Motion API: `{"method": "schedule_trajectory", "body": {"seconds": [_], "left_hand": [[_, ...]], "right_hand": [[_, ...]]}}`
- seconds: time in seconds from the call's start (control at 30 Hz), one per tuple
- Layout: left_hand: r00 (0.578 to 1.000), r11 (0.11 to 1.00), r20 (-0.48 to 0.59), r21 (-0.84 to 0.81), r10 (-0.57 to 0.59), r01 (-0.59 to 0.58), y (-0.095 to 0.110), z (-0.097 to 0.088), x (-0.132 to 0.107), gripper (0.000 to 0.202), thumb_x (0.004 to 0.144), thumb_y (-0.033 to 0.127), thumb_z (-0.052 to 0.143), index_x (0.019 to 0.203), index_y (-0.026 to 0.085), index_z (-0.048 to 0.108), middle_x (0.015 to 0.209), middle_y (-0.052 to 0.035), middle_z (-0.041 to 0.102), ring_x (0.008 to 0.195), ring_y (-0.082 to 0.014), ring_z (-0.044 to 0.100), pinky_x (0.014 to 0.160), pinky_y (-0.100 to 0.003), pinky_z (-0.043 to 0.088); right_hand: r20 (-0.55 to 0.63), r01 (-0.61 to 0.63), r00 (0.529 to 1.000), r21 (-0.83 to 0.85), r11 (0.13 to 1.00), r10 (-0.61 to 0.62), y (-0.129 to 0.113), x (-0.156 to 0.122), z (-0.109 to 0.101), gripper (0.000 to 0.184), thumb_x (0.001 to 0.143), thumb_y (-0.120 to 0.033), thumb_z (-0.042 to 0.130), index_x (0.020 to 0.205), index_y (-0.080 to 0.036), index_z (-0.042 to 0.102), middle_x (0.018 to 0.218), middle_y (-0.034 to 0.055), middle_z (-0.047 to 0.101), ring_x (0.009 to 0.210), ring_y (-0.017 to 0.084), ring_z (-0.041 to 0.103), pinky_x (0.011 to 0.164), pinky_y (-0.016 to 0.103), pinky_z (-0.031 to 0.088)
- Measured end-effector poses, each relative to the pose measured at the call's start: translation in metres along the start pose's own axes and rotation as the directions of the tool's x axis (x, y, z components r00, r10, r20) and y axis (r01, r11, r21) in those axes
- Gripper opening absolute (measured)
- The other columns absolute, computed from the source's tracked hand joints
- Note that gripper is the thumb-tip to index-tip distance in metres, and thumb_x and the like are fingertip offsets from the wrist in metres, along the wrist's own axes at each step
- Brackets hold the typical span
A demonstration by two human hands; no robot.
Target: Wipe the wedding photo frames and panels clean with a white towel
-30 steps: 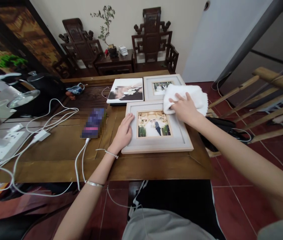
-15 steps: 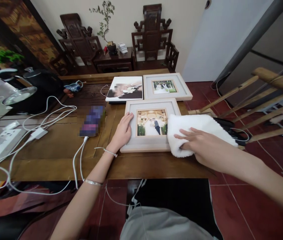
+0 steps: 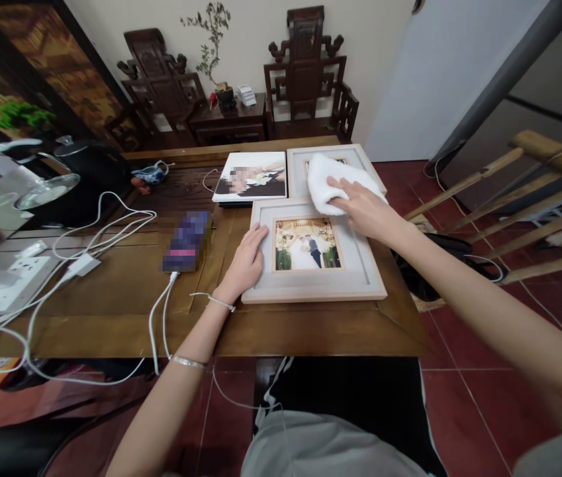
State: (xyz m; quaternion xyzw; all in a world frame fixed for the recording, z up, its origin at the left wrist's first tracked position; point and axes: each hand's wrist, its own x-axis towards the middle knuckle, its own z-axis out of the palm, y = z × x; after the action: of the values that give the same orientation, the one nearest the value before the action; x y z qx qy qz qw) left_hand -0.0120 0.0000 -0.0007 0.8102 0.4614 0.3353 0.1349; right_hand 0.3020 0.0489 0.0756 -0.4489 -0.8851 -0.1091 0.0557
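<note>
A light wood picture frame [image 3: 378, 273] with a wedding photo lies flat near the table's front edge. My left hand [image 3: 245, 265] holds its left side, fingers resting over the border. My right hand [image 3: 360, 202] grips a fluffy white cloth [image 3: 324, 179], pressed along the far edge of this frame. The cloth covers much of a second wood frame [image 3: 373, 179] behind, partly hiding its photo. To the left of that one lies a white-bordered photo panel [image 3: 251, 177] on something dark.
A phone [image 3: 186, 242] with a charging cable lies left of the frames. Further left are a power strip [image 3: 17, 285], tangled white cables and a black kettle [image 3: 89, 162]. A wooden chair [image 3: 489, 205] stands to the right of the table [image 3: 300, 334].
My right hand has moved the white cloth from the near frame's right side up and left to its far edge, over the second frame. My left hand stays in place.
</note>
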Motion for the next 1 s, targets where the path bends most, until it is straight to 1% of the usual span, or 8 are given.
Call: {"method": "schedule_trajectory", "body": {"seconds": [0.13, 0.23, 0.37, 0.47, 0.57, 0.67, 0.83, 1.0], "left_hand": [[1.0, 1.0, 0.003, 0.0, -0.015, 0.015, 0.001, -0.001, 0.0, 0.054, 0.087, 0.009, 0.039, 0.14, 0.016, 0.051, 0.149, -0.0118, 0.051, 0.146, -0.0248, 0.037, 0.123, -0.05, 0.029], [1.0, 1.0, 0.0, -0.004, -0.013, 0.013, 0.001, 0.0, 0.0, 0.054, 0.087, 0.009, 0.04, 0.14, 0.015, 0.051, 0.149, -0.0124, 0.051, 0.146, -0.0254, 0.037, 0.122, -0.05, 0.029], [1.0, 1.0, -0.008, 0.003, 0.0, 0.0, 0.001, 0.001, 0.001, 0.053, 0.088, 0.009, 0.04, 0.139, 0.017, 0.052, 0.147, -0.0108, 0.053, 0.146, -0.0253, 0.037, 0.122, -0.052, 0.03], [1.0, 1.0, -0.017, 0.006, -0.002, 0.002, 0.001, 0.002, 0.001, 0.053, 0.087, 0.009, 0.04, 0.138, 0.018, 0.053, 0.146, -0.0097, 0.054, 0.145, -0.025, 0.038, 0.122, -0.052, 0.03], [1.0, 1.0, -0.017, 0.015, -0.002, 0.002, 0.001, 0.002, 0.001, 0.053, 0.086, 0.008, 0.04, 0.137, 0.015, 0.053, 0.146, -0.0114, 0.054, 0.145, -0.0254, 0.039, 0.122, -0.05, 0.03], [1.0, 1.0, -0.004, 0.028, 0.009, -0.009, 0.002, 0.001, 0.001, 0.053, 0.087, 0.008, 0.039, 0.138, 0.014, 0.052, 0.147, -0.0124, 0.053, 0.146, -0.0254, 0.038, 0.122, -0.051, 0.03], [1.0, 0.999, 0.003, 0.028, 0.03, -0.031, 0.0, 0.0, 0.001, 0.053, 0.087, 0.007, 0.039, 0.137, 0.017, 0.053, 0.147, -0.0103, 0.053, 0.146, -0.0248, 0.037, 0.122, -0.053, 0.03], [0.999, 0.999, -0.001, 0.027, 0.034, -0.034, -0.002, 0.002, 0.001, 0.051, 0.087, 0.006, 0.039, 0.135, 0.015, 0.055, 0.147, -0.0125, 0.053, 0.146, -0.0262, 0.036, 0.121, -0.054, 0.03]], "right_hand": [[0.044, 0.003, 0.999, -0.107, 0.994, 0.002, -0.018, 0.01, 0.01, 0.06, 0.079, 0.003, 0.041, 0.134, -0.016, 0.058, 0.144, 0.0175, 0.049, 0.131, 0.036, 0.044, 0.103, 0.051, 0.036], [0.11, 0.042, 0.994, -0.154, 0.987, -0.026, -0.044, -0.008, 0.006, 0.053, 0.082, 0.0, 0.042, 0.128, -0.017, 0.063, 0.127, 0.0188, 0.058, 0.118, 0.036, 0.051, 0.094, 0.047, 0.04], [0.229, 0.091, 0.971, -0.114, 0.989, -0.063, -0.083, -0.053, -0.023, 0.048, 0.082, -0.002, 0.045, 0.122, -0.015, 0.066, 0.117, 0.0218, 0.061, 0.106, 0.036, 0.057, 0.084, 0.043, 0.043], [0.293, 0.132, 0.948, -0.016, 0.991, -0.121, -0.106, -0.087, -0.049, 0.05, 0.077, 0.0, 0.047, 0.12, -0.016, 0.066, 0.112, 0.0197, 0.065, 0.1, 0.033, 0.062, 0.078, 0.039, 0.046], [0.28, 0.158, 0.942, 0.108, 0.981, -0.183, -0.123, -0.11, -0.067, 0.053, 0.073, -0.001, 0.051, 0.122, -0.019, 0.065, 0.113, 0.0175, 0.067, 0.095, 0.03, 0.065, 0.074, 0.038, 0.05], [0.252, 0.17, 0.945, 0.162, 0.972, -0.207, -0.134, -0.117, -0.073, 0.053, 0.071, -0.002, 0.054, 0.12, -0.019, 0.066, 0.117, 0.018, 0.066, 0.097, 0.032, 0.066, 0.074, 0.039, 0.053], [0.203, 0.156, 0.961, 0.164, 0.974, -0.188, -0.127, -0.094, -0.047, 0.06, 0.072, 0.006, 0.049, 0.125, -0.017, 0.064, 0.137, 0.02, 0.057, 0.126, 0.036, 0.054, 0.097, 0.048, 0.049], [0.101, 0.012, 0.994, 0.188, 0.982, -0.031, -0.08, -0.043, -0.004, 0.071, 0.07, 0.011, 0.042, 0.135, -0.014, 0.058, 0.153, 0.021, 0.04, 0.144, 0.038, 0.033, 0.111, 0.059, 0.034]]}}
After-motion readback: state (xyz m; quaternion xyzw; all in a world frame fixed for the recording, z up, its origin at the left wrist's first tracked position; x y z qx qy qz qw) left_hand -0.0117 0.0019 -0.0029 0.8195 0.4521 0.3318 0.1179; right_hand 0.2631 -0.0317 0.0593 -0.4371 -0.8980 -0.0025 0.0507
